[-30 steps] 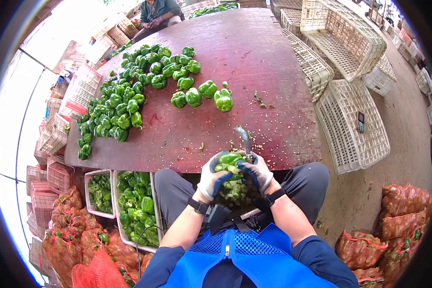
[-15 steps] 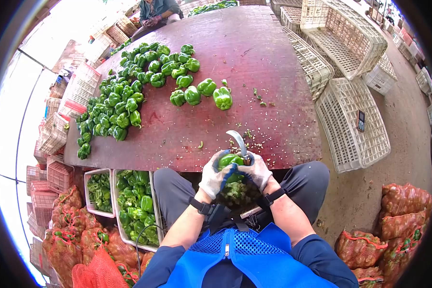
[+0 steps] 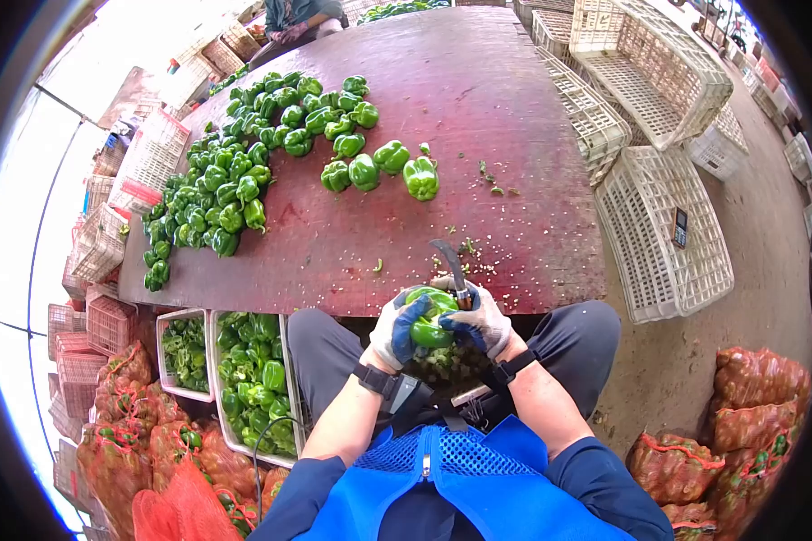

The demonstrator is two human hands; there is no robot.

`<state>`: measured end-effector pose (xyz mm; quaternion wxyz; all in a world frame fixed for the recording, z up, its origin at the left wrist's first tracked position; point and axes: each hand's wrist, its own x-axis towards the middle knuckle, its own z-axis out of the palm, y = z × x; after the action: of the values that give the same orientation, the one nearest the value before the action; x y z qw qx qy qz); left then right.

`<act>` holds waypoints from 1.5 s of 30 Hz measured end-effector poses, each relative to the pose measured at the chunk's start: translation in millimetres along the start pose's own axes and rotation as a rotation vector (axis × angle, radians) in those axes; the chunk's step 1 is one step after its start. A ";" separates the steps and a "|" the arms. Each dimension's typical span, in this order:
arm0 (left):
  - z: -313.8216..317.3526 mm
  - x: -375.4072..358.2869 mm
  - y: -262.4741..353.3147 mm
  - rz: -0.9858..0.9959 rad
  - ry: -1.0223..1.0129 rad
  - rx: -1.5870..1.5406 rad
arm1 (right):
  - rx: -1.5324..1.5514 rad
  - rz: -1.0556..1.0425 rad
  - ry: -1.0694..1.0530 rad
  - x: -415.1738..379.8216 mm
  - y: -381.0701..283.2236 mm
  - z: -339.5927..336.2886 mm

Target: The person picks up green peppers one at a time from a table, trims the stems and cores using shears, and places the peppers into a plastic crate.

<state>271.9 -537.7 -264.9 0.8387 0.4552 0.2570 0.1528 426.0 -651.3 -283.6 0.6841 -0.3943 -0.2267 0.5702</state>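
Note:
My left hand [image 3: 393,332], in a white and blue glove, is closed around the left side of a green bell pepper [image 3: 431,330] just off the table's front edge. My right hand [image 3: 484,321], gloved too, holds a curved knife [image 3: 453,261] by its handle against the pepper's right side, and the blade points up and away from me. The pepper's top shows a pale spot between my hands. Under them, between my knees, lies a heap of green scraps [image 3: 442,368]. Loose peppers [image 3: 421,178] lie on the red table [image 3: 352,279] beyond.
Crates of peppers [image 3: 254,379] and green pieces [image 3: 186,353] stand left of my knee. Empty white crates [image 3: 663,234], one with a phone [image 3: 679,227], are at the right. Filled mesh sacks [image 3: 756,418] lie at both sides. A person [image 3: 302,16] sits at the far edge.
The pepper has turned and risen a little in my hands, showing more of its surface. The knife blade has tilted and looks darker. My left hand has shifted slightly left.

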 end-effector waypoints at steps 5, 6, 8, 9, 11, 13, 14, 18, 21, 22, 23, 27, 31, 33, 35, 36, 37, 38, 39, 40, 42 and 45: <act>2.2 -2.4 -1.2 0.096 0.049 0.096 | 0.139 0.033 -0.013 3.0 1.8 1.3; 6.6 -2.0 -3.5 0.137 0.147 0.126 | -0.037 0.022 0.056 4.4 4.9 -1.9; 9.1 -2.8 -6.8 0.163 0.247 0.054 | -0.315 -0.038 0.154 9.1 19.0 -10.1; 8.0 -2.5 -12.2 0.167 0.257 0.046 | -0.320 -0.030 0.144 8.1 19.2 -8.3; 4.2 0.6 -23.7 0.269 0.287 0.133 | -0.332 -0.057 0.240 7.7 19.0 -3.9; 10.2 -3.8 -9.6 0.248 0.271 0.045 | -0.319 -0.041 0.233 6.3 10.1 0.5; 7.2 -4.3 -1.4 0.212 0.211 0.107 | -0.160 -0.008 0.166 3.1 2.6 0.9; 15.4 -9.7 15.8 0.132 0.082 0.006 | 0.124 0.017 0.047 -1.1 -7.9 12.3; 10.0 -9.5 13.2 0.154 0.061 -0.010 | 0.235 0.036 0.023 -2.1 -11.5 18.3; 6.8 -9.2 10.6 0.181 0.088 0.053 | 0.148 0.053 0.044 -1.3 -13.0 17.9; 4.2 -9.0 7.8 0.208 0.117 0.115 | 0.060 0.071 0.064 -0.4 -14.4 16.9; 8.7 -11.2 10.8 0.230 0.224 0.102 | -0.283 -0.042 0.152 9.0 2.9 9.0; 11.3 -12.3 12.0 0.197 0.233 0.061 | -0.137 -0.027 0.098 8.7 -2.7 7.0; 11.3 -12.4 16.5 0.207 0.188 0.055 | 0.012 0.016 0.061 3.2 -11.6 12.9; 12.7 -14.3 18.9 0.225 0.151 0.046 | 0.156 0.063 0.016 2.7 -13.1 16.8; 15.3 -13.3 19.4 0.213 0.176 -0.043 | 0.080 0.053 0.074 4.5 -12.4 18.3; 16.8 -13.0 19.2 0.198 0.202 -0.132 | 0.005 0.044 0.134 5.5 -11.0 19.4; 12.2 -11.4 14.5 0.178 0.250 -0.137 | -0.100 -0.008 0.174 8.7 -4.6 16.9; 11.1 -10.2 10.5 0.176 0.250 -0.137 | -0.100 -0.007 0.175 10.5 0.1 15.5; 10.9 -8.9 7.0 0.224 0.284 -0.064 | -0.133 -0.025 0.211 12.5 4.3 14.7; 16.0 -9.5 11.7 0.271 0.362 0.022 | -0.116 -0.013 0.311 12.8 7.5 15.7; 11.7 -2.8 2.4 0.279 0.400 -0.172 | 0.133 0.006 0.365 11.7 4.3 24.1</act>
<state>276.2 -545.8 -256.8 0.7776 0.3738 0.3388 0.3752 408.0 -633.1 -274.5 0.7369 -0.4457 -0.0595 0.5048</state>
